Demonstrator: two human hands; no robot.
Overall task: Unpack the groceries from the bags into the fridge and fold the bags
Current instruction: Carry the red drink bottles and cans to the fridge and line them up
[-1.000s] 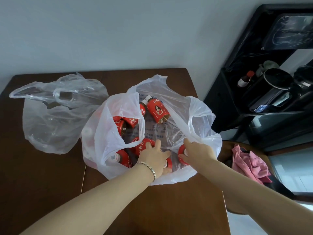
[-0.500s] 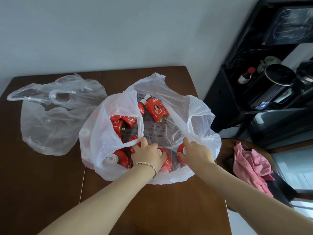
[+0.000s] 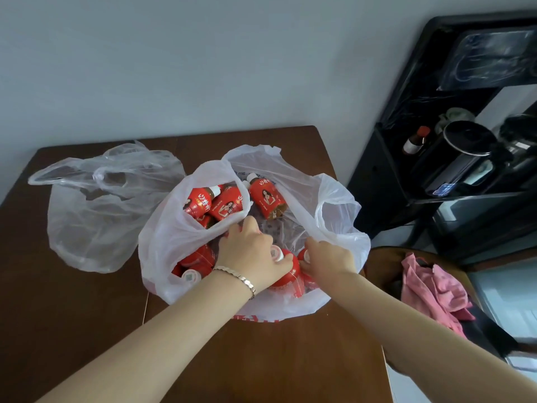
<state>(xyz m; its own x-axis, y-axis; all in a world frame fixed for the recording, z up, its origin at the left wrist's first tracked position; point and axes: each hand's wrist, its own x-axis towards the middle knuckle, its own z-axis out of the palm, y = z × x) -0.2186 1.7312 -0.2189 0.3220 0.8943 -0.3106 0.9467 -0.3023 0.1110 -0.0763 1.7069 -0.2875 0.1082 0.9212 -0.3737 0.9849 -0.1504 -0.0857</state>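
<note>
Head view: a dark brown wooden desk (image 3: pixel 72 315) with a smooth, matt top is seen against a pale wall. Near its middle a thin white plastic bag (image 3: pixel 162 242) is spread open, its crinkled film slumped round a heap of small bottles wrapped in glossy red labels and closed with white caps. One lying bottle (image 3: pixel 266 199) is seen flat at the far side of the bag, cap pointing away.

Both hands are reached into the bag's mouth. The left hand (image 3: pixel 250 257), with a silver link bracelet (image 3: pixel 238 277) at the wrist, is curled over the near bottle (image 3: pixel 286 271), whose white cap is held between thumb and forefinger. The right hand (image 3: pixel 328 261) is curled round the rounded red shoulder of a second bottle (image 3: pixel 303 254) just beside it; its fingertips are hidden.

To the left a clear bag (image 3: pixel 96 216) is left limp and wrinkled, touching the white one. On the right a black shelf unit (image 3: pixel 406 170) is partly draped in clear film, and a crumpled pink cloth (image 3: pixel 430 289) is heaped on a rounded wooden seat (image 3: pixel 380 266).
</note>
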